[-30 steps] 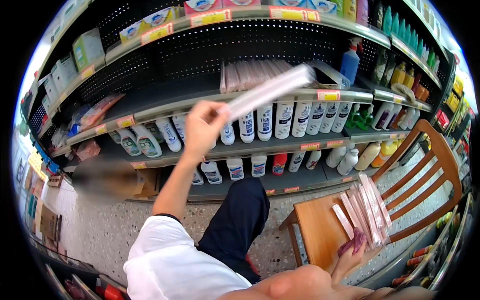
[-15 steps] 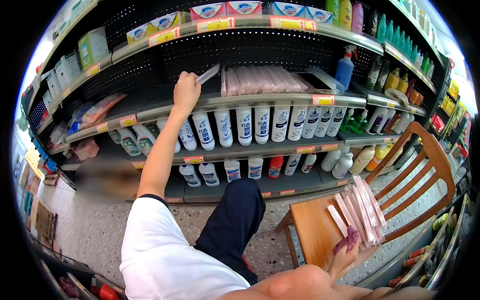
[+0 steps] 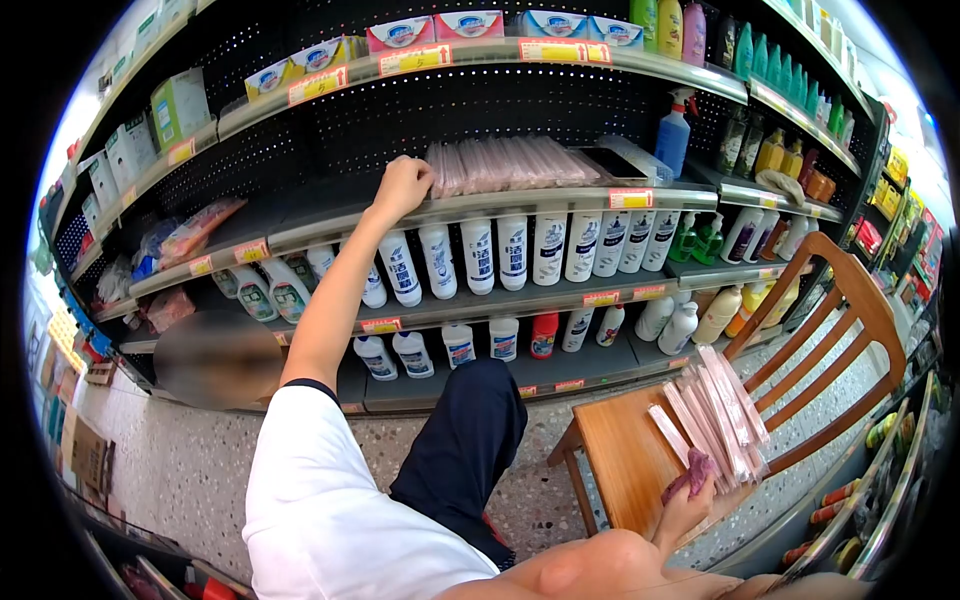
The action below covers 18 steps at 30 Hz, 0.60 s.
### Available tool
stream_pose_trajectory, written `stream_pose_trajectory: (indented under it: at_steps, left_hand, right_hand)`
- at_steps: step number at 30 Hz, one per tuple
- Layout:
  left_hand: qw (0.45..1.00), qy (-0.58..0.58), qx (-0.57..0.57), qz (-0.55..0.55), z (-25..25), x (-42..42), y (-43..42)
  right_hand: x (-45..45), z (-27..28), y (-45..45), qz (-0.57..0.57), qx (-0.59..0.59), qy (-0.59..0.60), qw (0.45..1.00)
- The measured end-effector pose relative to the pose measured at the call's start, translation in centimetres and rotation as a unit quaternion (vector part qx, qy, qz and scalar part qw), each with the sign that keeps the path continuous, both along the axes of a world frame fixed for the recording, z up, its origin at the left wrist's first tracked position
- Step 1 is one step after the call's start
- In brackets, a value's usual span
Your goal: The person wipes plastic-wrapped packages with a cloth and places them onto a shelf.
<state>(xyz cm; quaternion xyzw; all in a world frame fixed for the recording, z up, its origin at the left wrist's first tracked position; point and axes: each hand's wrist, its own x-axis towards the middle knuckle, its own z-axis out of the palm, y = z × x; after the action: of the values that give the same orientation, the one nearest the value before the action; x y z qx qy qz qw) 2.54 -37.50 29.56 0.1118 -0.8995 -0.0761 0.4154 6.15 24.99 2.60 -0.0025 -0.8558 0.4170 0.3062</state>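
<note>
My left hand (image 3: pixel 404 187) reaches to the middle shelf, fingers closed at the left end of a row of thin clear plastic strips (image 3: pixel 510 165) standing packed side by side. The strip in its fingers is mostly hidden by them and sits against the row. Low at the right, my right hand (image 3: pixel 684 508) is closed around a crumpled purple cloth (image 3: pixel 690 477). Just beyond that hand, a fanned pile of pinkish clear strips (image 3: pixel 715 405) lies on the seat of a wooden chair (image 3: pixel 625 460).
A dark phone (image 3: pixel 617 162) and a blue spray bottle (image 3: pixel 672 138) are right of the row. White bottles (image 3: pixel 478 255) line the shelf below. Boxed soaps (image 3: pixel 470 26) stand above. My bent knee (image 3: pixel 485 385) is close to the lower shelf (image 3: pixel 600 372).
My left hand has moved right, bringing the strip it held up in the air against the left end of the row. My right hand stays by the chair with the cloth. The view shifted slightly.
</note>
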Motion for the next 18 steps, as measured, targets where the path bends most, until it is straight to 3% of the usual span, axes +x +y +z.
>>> stream_pose_trajectory:
  at_steps: [3, 6, 11, 18]
  left_hand:
    - [0.996, -0.086, 0.014, -0.015, 0.4, -0.2, 1.0]
    - [0.986, -0.121, 0.112, 0.020, 1.5, 0.7, 1.9]
    - [0.990, -0.040, 0.116, 0.069, 1.0, -0.8, -0.3]
    - [0.973, -0.133, 0.134, 0.135, 1.1, -5.3, -3.6]
  right_hand:
    - [0.1, 0.1, 0.0, 0.001, 0.001, -0.022, 1.000]
    - [0.2, 0.5, -0.2, 0.015, -0.009, -0.019, 1.000]
    - [0.0, -0.2, 0.0, 0.007, -0.004, -0.015, 1.000]
    - [0.3, 0.4, -0.3, 0.019, -0.011, -0.001, 1.000]
